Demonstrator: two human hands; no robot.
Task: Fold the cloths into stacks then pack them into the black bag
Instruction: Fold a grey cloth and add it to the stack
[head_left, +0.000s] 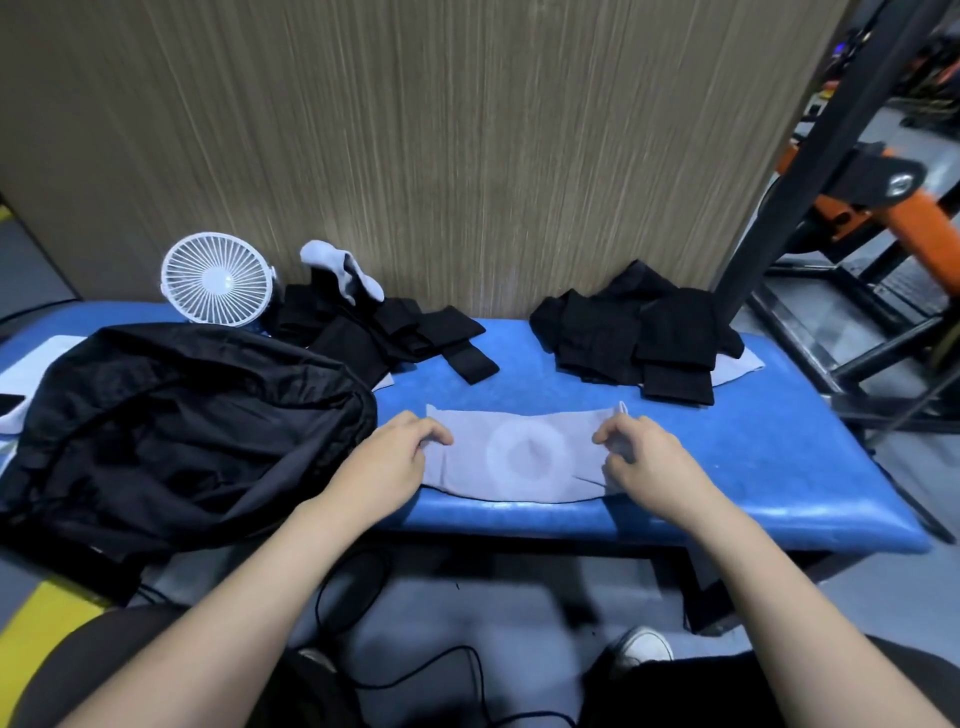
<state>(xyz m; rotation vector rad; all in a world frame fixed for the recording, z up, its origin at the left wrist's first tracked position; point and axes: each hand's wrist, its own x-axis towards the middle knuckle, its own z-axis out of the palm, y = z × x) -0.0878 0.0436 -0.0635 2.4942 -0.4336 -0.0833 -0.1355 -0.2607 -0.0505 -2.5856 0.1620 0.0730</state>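
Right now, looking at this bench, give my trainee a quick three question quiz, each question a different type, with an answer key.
1. True or false: both hands grip the grey cloth at its two ends.
2. Which item stands at the back left of the blue bench? A) a white fan B) a kettle C) a lamp
3. Fill in: the black bag lies to the ______ of the grey cloth.

Key:
1. True: the left hand and the right hand each pinch one end.
2. A, the white fan.
3. Left.
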